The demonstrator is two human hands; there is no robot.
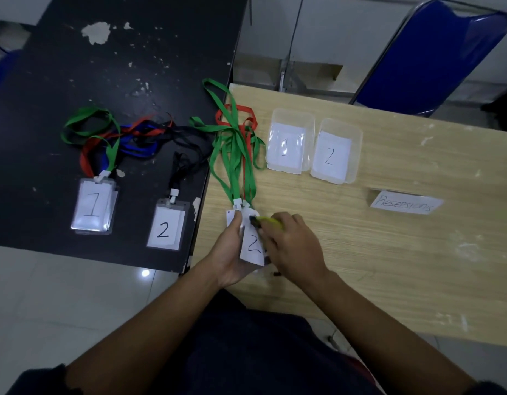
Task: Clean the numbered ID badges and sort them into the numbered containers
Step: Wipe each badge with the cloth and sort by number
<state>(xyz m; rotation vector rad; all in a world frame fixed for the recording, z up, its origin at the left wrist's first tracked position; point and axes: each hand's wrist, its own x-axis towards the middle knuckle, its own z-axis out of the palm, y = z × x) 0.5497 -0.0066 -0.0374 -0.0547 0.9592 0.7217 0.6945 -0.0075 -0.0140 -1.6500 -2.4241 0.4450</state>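
My left hand [232, 252] grips a stack of ID badges at the left edge of the wooden table; the top badge [253, 246] shows a "2". Green and red lanyards [235, 155] run from them toward the back. My right hand [295, 246] holds a yellow and dark cleaning item [268, 222] against the top of the badges. Two clear containers stand behind: one labelled "1" [289, 138], one labelled "2" [336, 151]. On the black table lie a stack of "1" badges [94, 206] and a "2" badge [165, 225].
Tangled green, red, blue and black lanyards [127, 135] lie on the black table [75, 67]. A folded paper sign [404, 203] stands on the wooden table [389, 266] to the right. A blue chair [434, 52] is behind it.
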